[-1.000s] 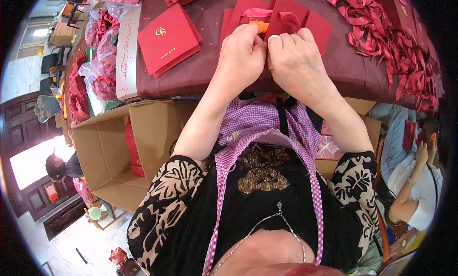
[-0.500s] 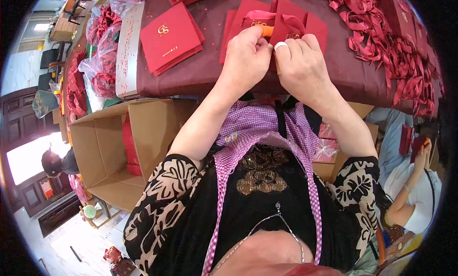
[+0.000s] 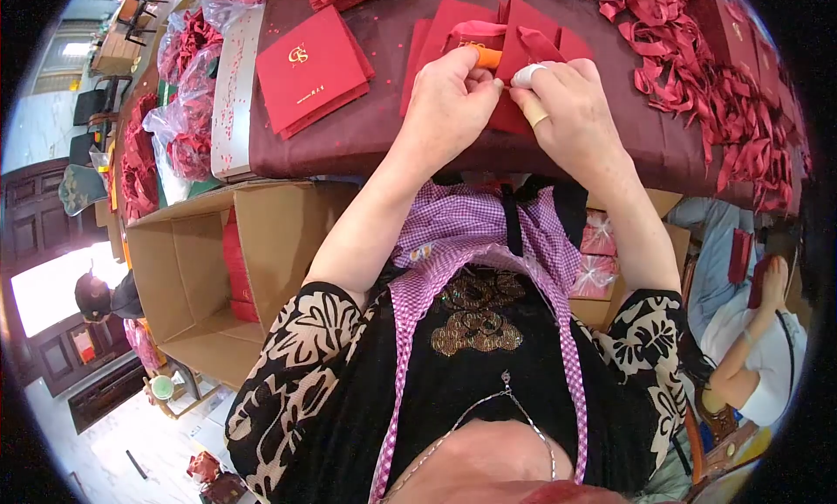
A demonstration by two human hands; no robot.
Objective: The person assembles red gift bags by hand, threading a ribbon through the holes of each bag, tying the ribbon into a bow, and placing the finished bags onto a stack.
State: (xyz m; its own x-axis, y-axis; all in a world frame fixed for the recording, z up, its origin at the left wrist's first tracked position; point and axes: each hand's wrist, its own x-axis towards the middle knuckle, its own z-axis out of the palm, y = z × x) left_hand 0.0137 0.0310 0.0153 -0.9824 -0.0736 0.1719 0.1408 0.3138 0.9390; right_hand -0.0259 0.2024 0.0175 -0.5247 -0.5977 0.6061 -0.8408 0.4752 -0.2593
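Observation:
My left hand [image 3: 453, 98] pinches at the near edge of a flat red gift bag [image 3: 520, 24], an orange finger cover [image 3: 487, 57] on one finger. Opposite it, my right hand [image 3: 571, 107] has thumb and fingers pressed together at the same edge, wearing a white finger cover [image 3: 527, 75] and a pale yellow one [image 3: 534, 109]. My fingertips almost meet. A red ribbon loop [image 3: 540, 45] lies over the bag between them; its ends are hidden by my fingers. More red bags [image 3: 421, 55] lie beneath and to the left.
A stack of red bags with gold emblems [image 3: 314, 68] lies left on the dark red tablecloth [image 3: 349, 151]. Red ribbons [image 3: 680, 77] heap at the right. An open cardboard box [image 3: 187, 269] stands below left. Another person [image 3: 754, 356] sits at the right.
My right hand has turned and its fingers have shifted, bringing the pale yellow finger cover into sight. My left hand stays almost in place. The person at the right has moved a hand slightly.

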